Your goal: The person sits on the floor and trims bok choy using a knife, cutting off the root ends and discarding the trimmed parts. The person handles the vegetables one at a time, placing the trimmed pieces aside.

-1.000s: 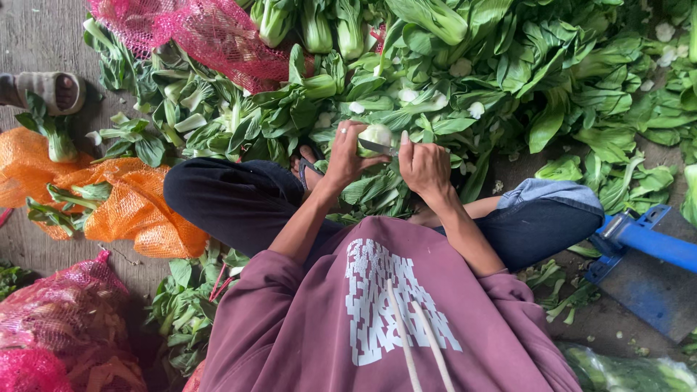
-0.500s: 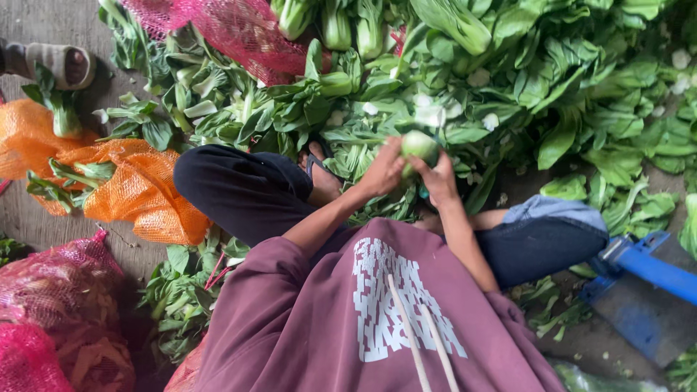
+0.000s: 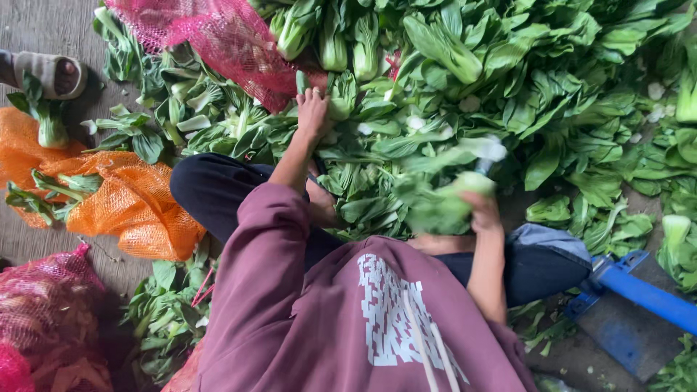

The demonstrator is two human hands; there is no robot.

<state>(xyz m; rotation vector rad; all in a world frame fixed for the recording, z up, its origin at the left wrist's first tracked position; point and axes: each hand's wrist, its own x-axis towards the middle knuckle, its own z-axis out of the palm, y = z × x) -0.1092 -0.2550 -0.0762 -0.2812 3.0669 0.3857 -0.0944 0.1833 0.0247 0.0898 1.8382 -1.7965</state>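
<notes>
Floor greens [image 3: 552, 87], red mesh sack [image 3: 210, 36]

Our hands, together on one bok choy head half a second ago, are now apart. Our left hand [image 3: 314, 110] stretches out to the heap of greens [image 3: 508, 80] beside the red mesh bag [image 3: 210, 43], while our right hand [image 3: 483, 210] alone holds the blurred bok choy head [image 3: 443, 203], now lower.

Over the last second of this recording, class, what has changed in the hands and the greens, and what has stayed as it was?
The left hand let go of the shared head and reached forward into the pile of greens. The right hand kept a leafy head and swung it rightward; it is blurred. The orange net bag, red net bag and blue frame lie as before.
</notes>
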